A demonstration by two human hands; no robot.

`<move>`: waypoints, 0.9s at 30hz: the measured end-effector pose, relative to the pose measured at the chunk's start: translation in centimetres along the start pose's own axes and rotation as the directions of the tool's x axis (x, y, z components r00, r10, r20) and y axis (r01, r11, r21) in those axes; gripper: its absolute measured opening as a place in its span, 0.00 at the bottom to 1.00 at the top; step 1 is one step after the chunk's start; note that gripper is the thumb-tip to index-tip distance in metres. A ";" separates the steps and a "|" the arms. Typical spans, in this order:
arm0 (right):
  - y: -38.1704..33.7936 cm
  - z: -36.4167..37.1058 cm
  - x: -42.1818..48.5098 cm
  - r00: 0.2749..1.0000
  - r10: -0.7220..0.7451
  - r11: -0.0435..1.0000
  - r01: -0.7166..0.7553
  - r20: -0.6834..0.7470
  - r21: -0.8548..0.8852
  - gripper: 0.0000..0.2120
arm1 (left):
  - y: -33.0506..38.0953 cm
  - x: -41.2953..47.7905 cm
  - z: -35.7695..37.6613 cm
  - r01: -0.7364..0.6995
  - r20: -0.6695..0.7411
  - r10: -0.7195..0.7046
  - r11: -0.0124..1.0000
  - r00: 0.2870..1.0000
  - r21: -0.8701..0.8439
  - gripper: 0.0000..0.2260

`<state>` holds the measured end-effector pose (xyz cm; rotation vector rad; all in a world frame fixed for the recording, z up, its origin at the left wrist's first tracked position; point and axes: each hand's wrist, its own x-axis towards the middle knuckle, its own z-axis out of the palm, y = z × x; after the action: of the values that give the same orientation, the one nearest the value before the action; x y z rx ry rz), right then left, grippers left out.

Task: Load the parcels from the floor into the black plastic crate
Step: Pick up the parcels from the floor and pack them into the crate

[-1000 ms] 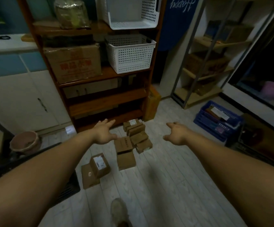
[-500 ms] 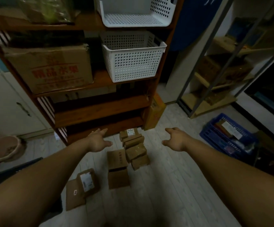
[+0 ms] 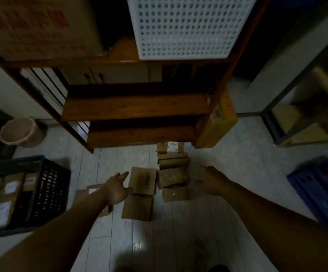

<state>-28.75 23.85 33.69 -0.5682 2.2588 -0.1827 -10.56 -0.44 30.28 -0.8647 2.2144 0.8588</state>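
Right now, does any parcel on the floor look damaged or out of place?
None looks damaged as far as the dim light shows. The parcels lie crooked and overlapping below the wooden shelf, not in a row.

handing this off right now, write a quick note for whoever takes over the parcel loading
Left hand: open, empty, reaching over the cardboard parcels on the floor.
Right hand: open, empty, just right of the same pile.
Black plastic crate: on the floor at the left, already holding several labelled parcels.
Left to load: the cluster of parcels in front of the wooden shelf, one with a white label at the far end, plus a parcel partly hidden under the left forearm. Nothing is gripped yet; the nearest box looks like the next pick.
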 end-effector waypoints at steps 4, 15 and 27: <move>4.2 8.7 9.6 0.995 -0.033 0.990 0.020 0.093 0.142 0.19 | -4.2 9.5 6.6 0.050 -0.023 -0.051 0.998 0.998 -0.026 0.36; 10.6 30.5 33.0 0.999 -0.046 0.993 0.043 0.021 0.109 0.31 | -13.3 32.7 21.9 0.107 -0.189 -0.105 0.994 0.976 0.002 0.32; 2.3 36.6 38.3 0.990 -0.131 0.928 0.142 -0.055 0.345 0.20 | -17.3 38.7 24.3 0.020 -0.333 -0.225 0.852 0.916 -0.522 0.26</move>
<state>-25.52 10.25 -17.43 -0.5326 2.1479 -0.6524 -14.06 -6.00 -18.08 -1.5295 2.2417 1.3411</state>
